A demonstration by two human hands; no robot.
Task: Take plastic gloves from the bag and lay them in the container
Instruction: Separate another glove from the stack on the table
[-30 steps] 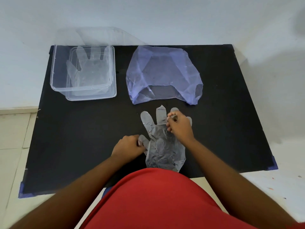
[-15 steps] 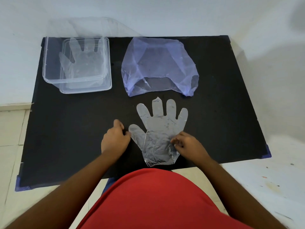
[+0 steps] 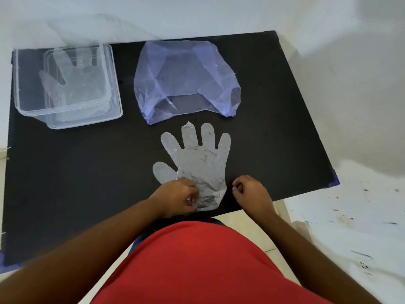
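Observation:
A clear plastic glove (image 3: 198,160) lies flat on the black mat, fingers pointing away from me. My left hand (image 3: 177,197) pinches its crumpled cuff at the near edge. Just right of the cuff rests my right hand (image 3: 249,193), fingers curled, off the glove. Behind the glove sits the pale blue plastic bag (image 3: 186,77), its mouth open toward me. At the far left stands the clear container (image 3: 109,84), with another glove (image 3: 72,82) flat inside it.
The black mat (image 3: 76,172) covers the table, with blue tape at its corners. A white wall runs behind and to the right. My red shirt (image 3: 197,264) fills the bottom of the view, overlapping the mat's near edge.
My left hand moved right from beside the glove's thumb onto the cuff and took hold of it. My right hand slid off the cuff to the right.

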